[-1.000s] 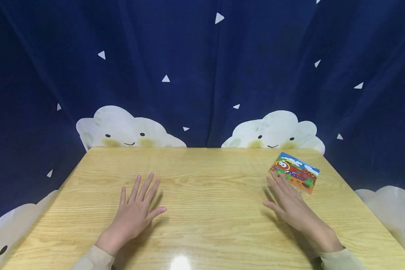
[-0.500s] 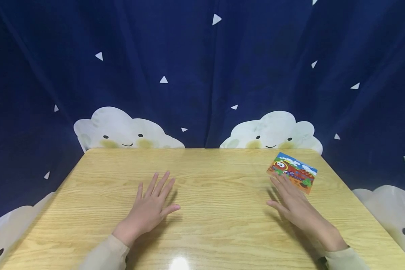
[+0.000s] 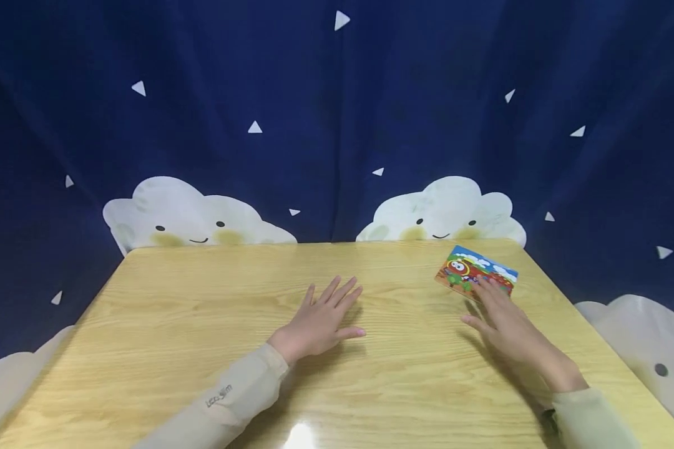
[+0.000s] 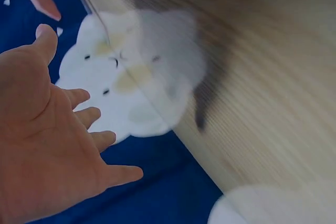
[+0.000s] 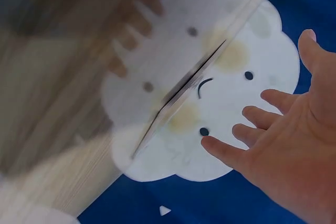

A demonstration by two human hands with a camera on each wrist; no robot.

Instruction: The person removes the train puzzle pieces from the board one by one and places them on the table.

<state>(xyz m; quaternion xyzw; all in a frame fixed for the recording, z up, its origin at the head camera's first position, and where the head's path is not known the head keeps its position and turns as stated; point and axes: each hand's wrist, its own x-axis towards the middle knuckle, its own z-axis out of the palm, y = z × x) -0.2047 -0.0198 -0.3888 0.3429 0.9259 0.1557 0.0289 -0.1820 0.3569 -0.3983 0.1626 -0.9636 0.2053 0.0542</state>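
A flat, brightly coloured picture card lies tilted at the back right of the table, showing a red big-eyed cartoon figure under a blue sky. My right hand hovers at its near edge, fingers spread and covering the lower right of the picture in the head view. In the right wrist view the card appears edge-on as a thin sliver beyond the fingers. Near the table's middle, my left hand is held over the wood with straight, spread fingers and nothing in it.
The pale wooden table reaches back to a dark blue curtain printed with white triangles and smiling clouds. More printed clouds flank the table's left and right sides.
My left hand has moved right, from the table's left side to near its middle. The right hand has shifted slightly and overlaps more of the card. The head view has turned a little.
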